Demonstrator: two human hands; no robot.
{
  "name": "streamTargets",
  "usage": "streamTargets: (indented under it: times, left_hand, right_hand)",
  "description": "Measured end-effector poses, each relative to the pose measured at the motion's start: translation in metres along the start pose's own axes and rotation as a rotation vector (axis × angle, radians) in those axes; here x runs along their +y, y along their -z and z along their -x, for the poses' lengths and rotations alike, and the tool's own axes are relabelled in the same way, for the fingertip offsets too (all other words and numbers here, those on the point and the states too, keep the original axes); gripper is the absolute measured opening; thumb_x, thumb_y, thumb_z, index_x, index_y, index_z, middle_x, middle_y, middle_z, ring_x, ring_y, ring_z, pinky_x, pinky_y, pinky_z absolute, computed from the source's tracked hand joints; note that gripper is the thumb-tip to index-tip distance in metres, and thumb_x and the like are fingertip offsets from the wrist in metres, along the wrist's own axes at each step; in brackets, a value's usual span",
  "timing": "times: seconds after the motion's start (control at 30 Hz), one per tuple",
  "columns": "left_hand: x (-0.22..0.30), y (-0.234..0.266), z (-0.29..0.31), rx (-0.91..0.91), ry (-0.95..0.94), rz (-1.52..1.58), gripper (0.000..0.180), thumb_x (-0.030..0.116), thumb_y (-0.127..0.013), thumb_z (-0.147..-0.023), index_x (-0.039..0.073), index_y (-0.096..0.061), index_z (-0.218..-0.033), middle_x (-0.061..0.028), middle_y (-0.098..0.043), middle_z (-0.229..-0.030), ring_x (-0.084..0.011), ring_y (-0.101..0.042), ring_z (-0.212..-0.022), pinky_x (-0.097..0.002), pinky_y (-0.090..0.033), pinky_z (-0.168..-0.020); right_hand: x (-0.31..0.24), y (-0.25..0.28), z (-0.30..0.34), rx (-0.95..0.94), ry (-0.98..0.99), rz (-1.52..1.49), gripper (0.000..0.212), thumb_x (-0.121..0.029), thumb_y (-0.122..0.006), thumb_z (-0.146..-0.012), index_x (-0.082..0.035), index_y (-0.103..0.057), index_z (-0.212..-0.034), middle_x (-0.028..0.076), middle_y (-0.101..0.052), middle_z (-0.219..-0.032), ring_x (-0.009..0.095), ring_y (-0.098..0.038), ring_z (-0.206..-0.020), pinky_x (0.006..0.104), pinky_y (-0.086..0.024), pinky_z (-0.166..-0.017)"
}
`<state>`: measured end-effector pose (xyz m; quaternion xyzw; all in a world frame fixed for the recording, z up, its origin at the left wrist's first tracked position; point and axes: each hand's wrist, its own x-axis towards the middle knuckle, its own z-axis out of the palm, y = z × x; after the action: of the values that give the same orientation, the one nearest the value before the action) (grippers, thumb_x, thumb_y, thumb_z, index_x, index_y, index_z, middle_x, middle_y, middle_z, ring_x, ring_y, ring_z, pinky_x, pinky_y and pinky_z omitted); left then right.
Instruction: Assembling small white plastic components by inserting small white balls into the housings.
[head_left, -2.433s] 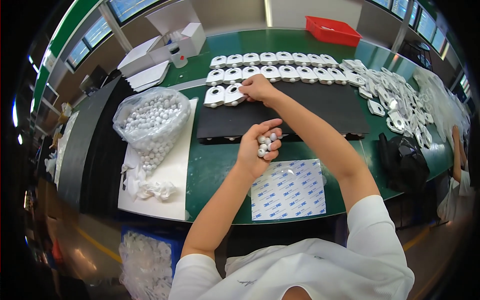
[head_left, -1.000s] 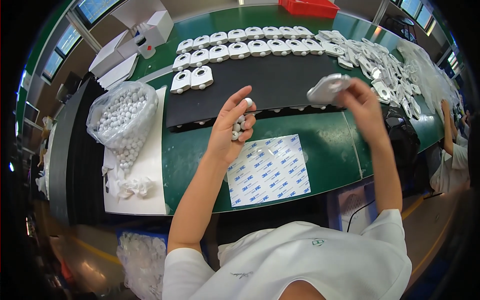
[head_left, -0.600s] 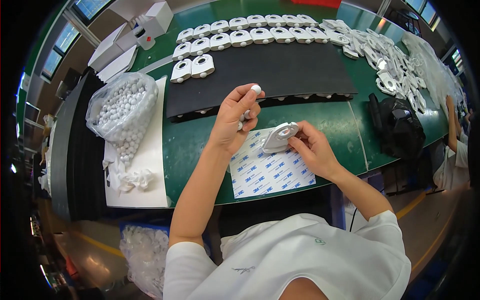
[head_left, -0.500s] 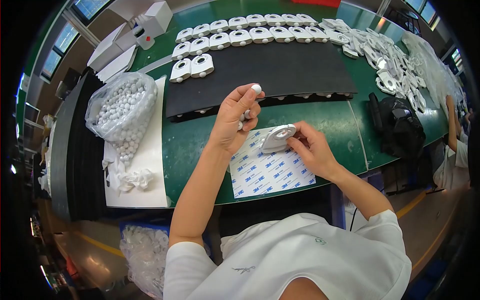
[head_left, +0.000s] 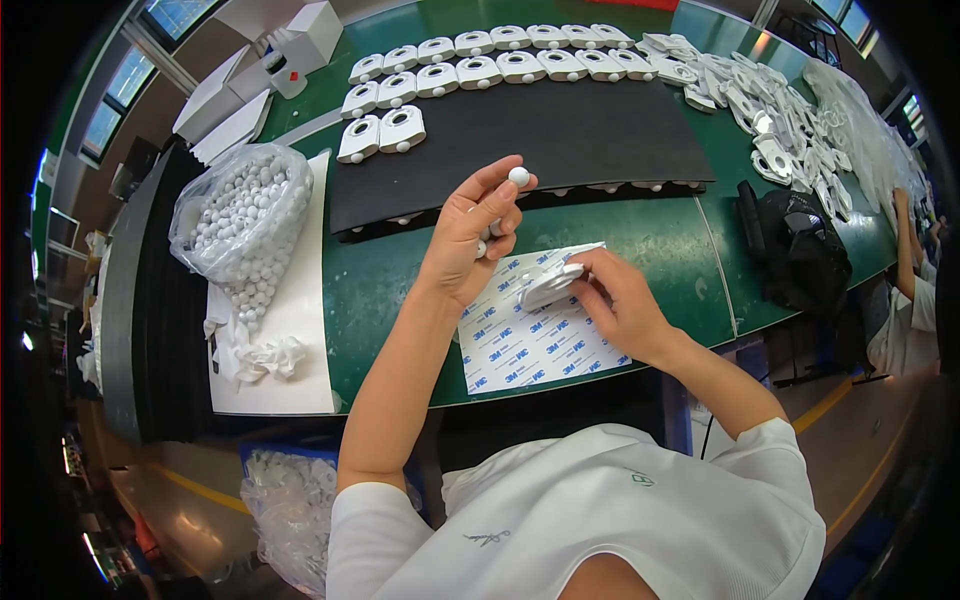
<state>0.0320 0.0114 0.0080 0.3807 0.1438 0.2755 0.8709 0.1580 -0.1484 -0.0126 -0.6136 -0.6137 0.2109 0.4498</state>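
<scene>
A small white ball (head_left: 519,176) is pinched between the thumb and forefinger of my left hand (head_left: 478,225). More such balls sit in the curled fingers of that hand. My right hand (head_left: 625,305) grips a white plastic housing (head_left: 550,287) by its edge, tilted above a white sheet with blue print (head_left: 530,350). Ball and housing are apart. Beyond my hands, rows of similar white housings (head_left: 480,72), with balls at their near ends, stand on a black mat (head_left: 520,135).
At left, a clear bag of white balls (head_left: 250,215) lies on a white board (head_left: 310,340). A heap of white parts (head_left: 770,120) covers the far right of the green table (head_left: 660,230). Nearer lies a black bag-like object (head_left: 795,250). Another person's arm (head_left: 905,245) shows at the right edge.
The housing in my right hand has turned to show more of its edge. My left fingertips have shifted slightly, and the pinched ball now shows more fully.
</scene>
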Motion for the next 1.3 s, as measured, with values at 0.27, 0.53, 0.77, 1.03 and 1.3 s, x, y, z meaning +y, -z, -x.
streamTargets:
  times: [0.27, 0.53, 0.77, 1.03, 1.3]
  left_hand:
    - [0.0, -0.005, 0.001, 0.006, 0.024, -0.022, 0.022, 0.015, -0.061, -0.084, 0.006, -0.058, -0.104, -0.0055, -0.059, -0.092, -0.0034, -0.042, -0.056, -0.0146, -0.028, -0.039]
    - [-0.003, -0.003, 0.004, -0.074, 0.061, -0.182, 0.019, 0.015, -0.062, -0.082, 0.007, -0.055, -0.098, 0.0006, -0.052, -0.076, -0.0019, -0.04, -0.056, -0.0142, -0.026, -0.039]
    - [-0.002, -0.01, 0.005, -0.022, 0.074, -0.148, 0.024, 0.011, -0.061, -0.083, 0.005, -0.055, -0.106, -0.0019, -0.055, -0.082, -0.0029, -0.04, -0.057, -0.014, -0.028, -0.039]
    - [0.0, -0.009, 0.003, 0.043, 0.109, -0.068, 0.028, 0.018, -0.057, -0.087, 0.002, -0.054, -0.11, -0.0036, -0.057, -0.091, -0.0031, -0.04, -0.057, -0.0141, -0.03, -0.039]
    - [-0.005, -0.008, 0.003, 0.065, 0.08, -0.148, 0.025, 0.011, -0.065, -0.08, 0.004, -0.059, -0.103, 0.0001, -0.057, -0.079, -0.003, -0.042, -0.056, -0.0145, -0.029, -0.04]
  right_hand:
    - [0.009, 0.008, -0.003, -0.055, -0.222, -0.636, 0.01, -0.006, -0.046, -0.09, -0.01, -0.047, -0.099, 0.006, -0.057, -0.099, 0.013, -0.054, -0.088, 0.0246, -0.043, -0.077]
    - [0.012, 0.029, -0.012, -0.053, -0.405, -1.289, 0.006, -0.015, -0.045, -0.093, -0.013, -0.045, -0.098, 0.006, -0.054, -0.106, 0.014, -0.052, -0.096, 0.0283, -0.044, -0.083]
    - [0.008, 0.047, -0.032, -0.046, -0.127, -1.005, 0.014, -0.004, -0.055, -0.085, -0.01, -0.047, -0.094, 0.011, -0.054, -0.112, 0.02, -0.053, -0.105, 0.0338, -0.045, -0.088]
    - [0.001, 0.06, -0.049, 0.092, 0.759, 0.391, 0.025, -0.002, -0.071, -0.059, -0.008, -0.057, -0.079, 0.009, -0.063, -0.103, 0.028, -0.058, -0.098, 0.0331, -0.05, -0.077]
    - [0.02, 0.038, -0.045, 0.227, 0.248, -0.495, 0.018, 0.004, -0.062, -0.072, -0.006, -0.055, -0.086, 0.014, -0.06, -0.103, 0.026, -0.058, -0.098, 0.033, -0.046, -0.084]
